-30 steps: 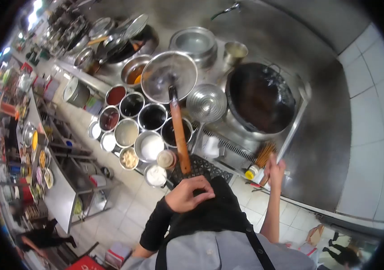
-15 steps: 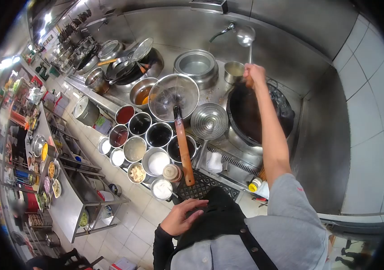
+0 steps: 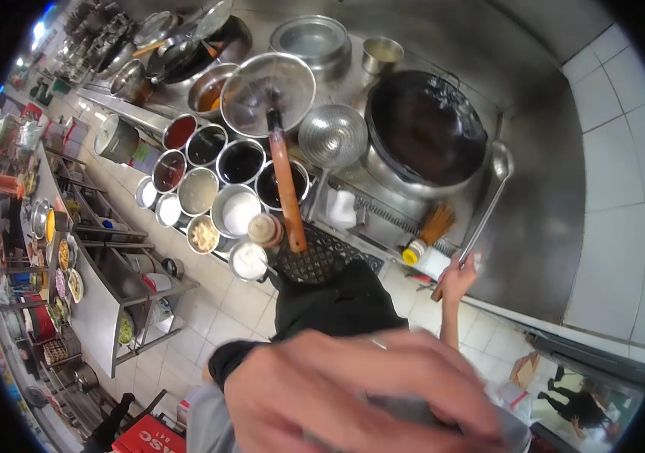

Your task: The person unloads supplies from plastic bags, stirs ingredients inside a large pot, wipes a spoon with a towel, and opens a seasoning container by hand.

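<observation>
My right hand (image 3: 458, 278) is shut on the wooden-ended handle of a steel ladle (image 3: 482, 223). The ladle's bowl points up and away, beside the stove's right edge. My left hand (image 3: 360, 389) is large and blurred, close to the camera, over my body; its fingers look bent, and I cannot make out anything in them. Left of the ladle, a dark wok (image 3: 424, 132) sits on the burner, its inside brown and shiny. A perforated steel skimmer (image 3: 332, 136) lies left of the wok. Beside that, a wire-mesh strainer (image 3: 268, 83) rests with its wooden handle towards me.
Several steel pots of sauces and seasonings, including white powder (image 3: 236, 211), stand left of the strainer handle. A yellow-capped bottle (image 3: 413, 253) and a bamboo brush (image 3: 437, 223) are at the stove's front. A steel table (image 3: 100, 325) stands to the left.
My right hand has drawn the ladle from behind the wok back towards me, to its right. My left hand has risen close to the camera. The view has tilted downward.
</observation>
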`<action>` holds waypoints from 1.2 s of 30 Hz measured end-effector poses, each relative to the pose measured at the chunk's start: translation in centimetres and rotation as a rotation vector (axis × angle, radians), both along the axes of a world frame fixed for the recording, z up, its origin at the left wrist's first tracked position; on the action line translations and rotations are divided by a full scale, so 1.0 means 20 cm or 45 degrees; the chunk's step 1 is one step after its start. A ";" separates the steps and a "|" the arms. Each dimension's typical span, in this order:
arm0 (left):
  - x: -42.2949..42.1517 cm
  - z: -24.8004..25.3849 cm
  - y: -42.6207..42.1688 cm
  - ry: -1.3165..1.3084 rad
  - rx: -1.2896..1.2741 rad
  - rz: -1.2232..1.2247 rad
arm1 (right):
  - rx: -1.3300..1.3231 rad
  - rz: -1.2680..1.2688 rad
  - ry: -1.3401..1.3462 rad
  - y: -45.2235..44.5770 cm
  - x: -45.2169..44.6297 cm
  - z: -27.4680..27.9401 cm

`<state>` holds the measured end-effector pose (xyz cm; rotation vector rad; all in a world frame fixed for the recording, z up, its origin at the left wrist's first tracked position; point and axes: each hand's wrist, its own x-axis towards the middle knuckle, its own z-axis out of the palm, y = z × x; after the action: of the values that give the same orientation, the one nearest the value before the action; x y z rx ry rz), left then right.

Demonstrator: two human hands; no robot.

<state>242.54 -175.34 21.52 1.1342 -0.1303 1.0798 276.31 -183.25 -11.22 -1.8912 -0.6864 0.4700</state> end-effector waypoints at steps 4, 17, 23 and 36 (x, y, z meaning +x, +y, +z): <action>0.19 -0.03 0.02 -0.062 0.080 -0.078 | -0.153 -0.105 0.160 -0.40 0.03 -0.34; 0.15 -0.09 -0.04 -0.038 0.016 0.042 | -0.548 -0.039 -0.494 -0.42 -0.05 -1.20; -0.15 -0.11 -0.16 -0.046 -0.010 0.295 | -0.647 0.143 -0.550 -0.45 0.00 -1.18; -1.71 -0.48 -0.59 0.334 -0.004 0.641 | -0.511 0.769 -0.970 -0.44 -1.09 -1.09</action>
<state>208.26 -187.21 11.92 1.3322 0.3828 1.3545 254.56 -192.00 -33.06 -2.2251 -1.8054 0.2483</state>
